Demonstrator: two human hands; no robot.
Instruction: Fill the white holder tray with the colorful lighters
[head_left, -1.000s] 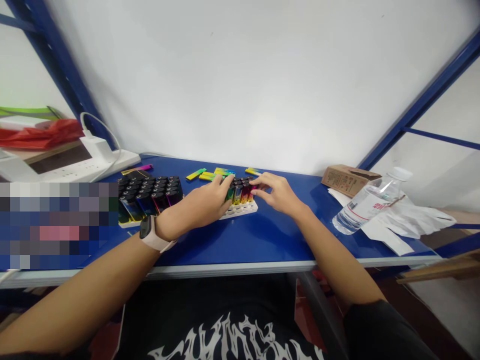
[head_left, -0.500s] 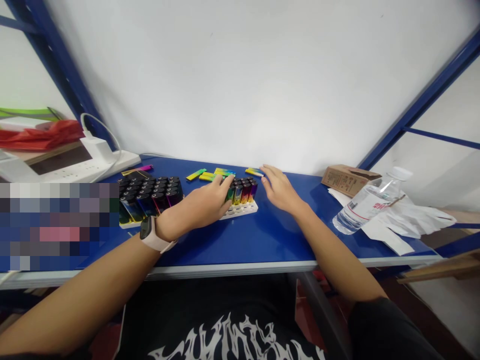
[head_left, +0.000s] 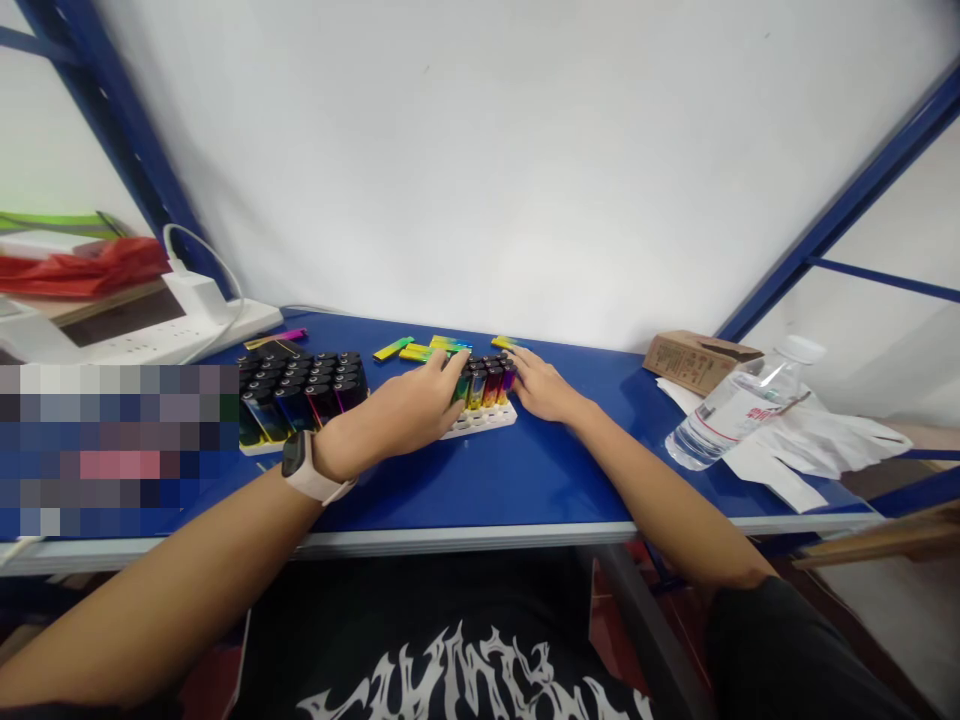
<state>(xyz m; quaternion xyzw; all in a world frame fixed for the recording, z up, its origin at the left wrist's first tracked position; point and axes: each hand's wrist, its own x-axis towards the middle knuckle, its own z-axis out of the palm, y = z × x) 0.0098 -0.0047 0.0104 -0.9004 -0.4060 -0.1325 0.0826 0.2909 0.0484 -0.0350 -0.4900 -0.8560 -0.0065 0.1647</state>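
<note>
A white perforated rack (head_left: 491,416) stands on the blue table, with several shiny coloured tubes (head_left: 493,385) with black tops upright in it. My left hand (head_left: 420,403), with a watch on the wrist, is at the rack's left side, fingers around its left end; whether it grips a tube is hidden. My right hand (head_left: 544,385) lies at the rack's right end, fingers apart, fingertips beside the tubes. Behind the rack lie loose yellow-green pieces (head_left: 394,349) and a yellow one (head_left: 504,342). A larger block of black-topped tubes (head_left: 300,385) stands to the left.
On the right are a cardboard box (head_left: 694,360), a water bottle (head_left: 720,415) and a white plastic bag (head_left: 832,435). A white power strip (head_left: 169,340) with a plugged-in charger lies at the left, near a magenta piece (head_left: 289,337). A white wall rises behind the table (head_left: 525,490).
My right hand has moved left and down, from beside the yellow piece to the right end of the rack. My left hand has hardly moved.
</note>
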